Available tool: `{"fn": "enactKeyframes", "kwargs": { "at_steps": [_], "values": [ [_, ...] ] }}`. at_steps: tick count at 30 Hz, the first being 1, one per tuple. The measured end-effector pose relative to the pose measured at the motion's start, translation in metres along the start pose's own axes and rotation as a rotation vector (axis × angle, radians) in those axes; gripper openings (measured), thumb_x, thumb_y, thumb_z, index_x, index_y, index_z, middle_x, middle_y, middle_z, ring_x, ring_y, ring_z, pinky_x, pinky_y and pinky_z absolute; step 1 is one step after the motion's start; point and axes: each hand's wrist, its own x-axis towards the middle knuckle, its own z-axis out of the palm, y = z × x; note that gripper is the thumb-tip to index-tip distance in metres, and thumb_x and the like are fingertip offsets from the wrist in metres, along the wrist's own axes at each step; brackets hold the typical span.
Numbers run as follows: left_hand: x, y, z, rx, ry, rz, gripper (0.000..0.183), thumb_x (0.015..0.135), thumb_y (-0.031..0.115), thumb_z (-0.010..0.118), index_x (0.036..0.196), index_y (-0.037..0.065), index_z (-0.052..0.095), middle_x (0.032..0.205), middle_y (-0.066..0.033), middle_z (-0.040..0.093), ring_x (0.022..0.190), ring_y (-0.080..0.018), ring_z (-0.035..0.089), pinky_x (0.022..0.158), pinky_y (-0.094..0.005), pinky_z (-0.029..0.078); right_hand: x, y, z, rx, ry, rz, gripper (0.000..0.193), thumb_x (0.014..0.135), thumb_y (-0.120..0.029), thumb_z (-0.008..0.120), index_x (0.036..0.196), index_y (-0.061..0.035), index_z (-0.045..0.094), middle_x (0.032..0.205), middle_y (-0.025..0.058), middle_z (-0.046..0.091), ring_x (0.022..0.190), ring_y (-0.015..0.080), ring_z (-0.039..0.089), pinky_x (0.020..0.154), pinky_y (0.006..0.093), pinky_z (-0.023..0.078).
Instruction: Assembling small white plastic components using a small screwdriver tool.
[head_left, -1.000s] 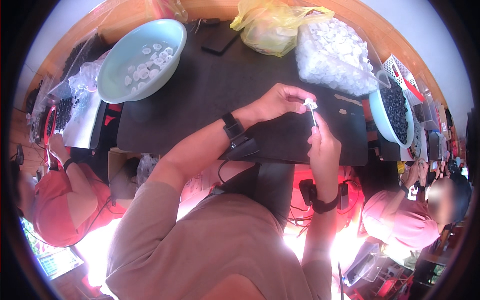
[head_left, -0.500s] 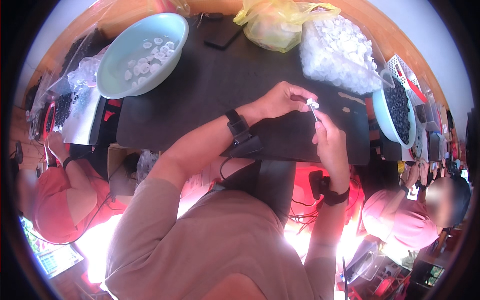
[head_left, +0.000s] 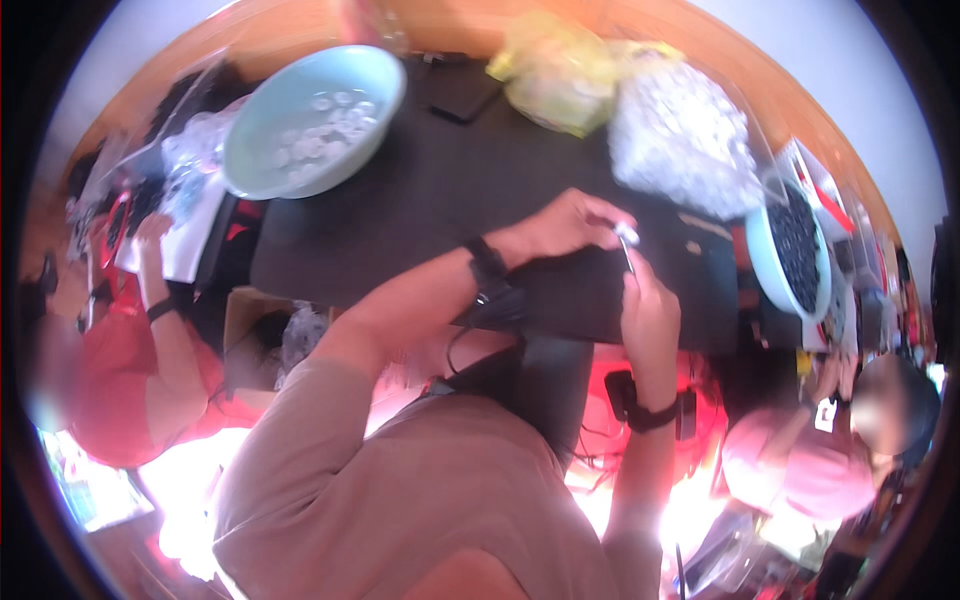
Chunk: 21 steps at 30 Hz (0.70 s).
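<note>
Over the right part of the dark table, my left hand [head_left: 570, 222] pinches a small white plastic part [head_left: 627, 232] between thumb and fingertips. My right hand [head_left: 650, 300], just below and to the right, grips a thin pale rod-like tool [head_left: 628, 258], its tip at the white part. Motion blur hides the tool's exact kind and whether its tip is inside the part. Both hands are closed. Far left of them stands a light blue basin [head_left: 240, 165] with several white round pieces [head_left: 325, 130] in it.
A clear container heaped with white pieces [head_left: 680, 140] stands at the back right, beside a yellow plastic bag [head_left: 555, 75]. Right of the table is a blue basin [head_left: 760, 250] of black rings [head_left: 795, 240]. Co-workers sit left [head_left: 140, 390] and right [head_left: 800, 460]. A dark flat object [head_left: 465, 100] lies at the back.
The whole view has shifted, so table and basins appear slightly lower. My hands stay together at the white part, the tool still touching or close to it. The left co-worker's hand has risen.
</note>
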Motion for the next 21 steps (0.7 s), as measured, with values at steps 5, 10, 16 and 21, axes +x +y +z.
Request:
{"fn": "enactKeyframes", "kwargs": {
  "at_steps": [5,10,16,21],
  "values": [
    [-0.005,0.012,0.002,0.085,0.027,0.088,0.036,0.084,-0.002,0.071,0.12,-0.002,0.068,0.109,-0.0094,0.073,0.099,-0.0136,0.066,0.093,-0.0286,0.053,-0.009,0.007,0.002,0.067,-0.023,0.026,0.034,0.097,-0.01,0.051,0.129,-0.0055,0.06,0.082,0.0197,0.064,0.07,0.0317,0.064,0.066,0.0414,0.049],
    [-0.046,0.135,-0.04,0.833,0.456,0.328,0.026,0.086,0.007,0.073,0.111,0.003,0.071,0.099,-0.0087,0.074,0.09,-0.0114,0.068,0.081,-0.0287,0.055,-0.023,0.012,-0.009,0.265,0.076,0.179,0.033,0.097,-0.009,0.053,0.128,-0.0002,0.06,0.08,0.0118,0.063,0.066,0.0193,0.059,0.065,0.0343,0.049],
    [-0.14,0.171,-0.187,1.415,0.751,-0.109,0.035,0.089,0.03,0.067,0.112,0.003,0.071,0.099,-0.0171,0.073,0.095,-0.0305,0.069,0.086,-0.0392,0.052,-0.017,0.031,0.004,0.188,0.044,0.116,0.037,0.091,-0.019,0.065,0.125,-0.0034,0.062,0.083,0.0202,0.066,0.07,0.0301,0.065,0.069,0.0386,0.05],
    [-0.159,0.154,-0.207,1.587,0.759,-0.059,0.031,0.085,0.03,0.069,0.101,0.004,0.074,0.095,-0.0133,0.072,0.093,-0.0346,0.067,0.086,-0.0428,0.052,-0.017,0.033,0.005,0.212,0.068,0.107,0.038,0.09,-0.019,0.065,0.125,-0.0042,0.062,0.085,0.0202,0.067,0.073,0.0355,0.065,0.07,0.0418,0.051]
  ]
}}
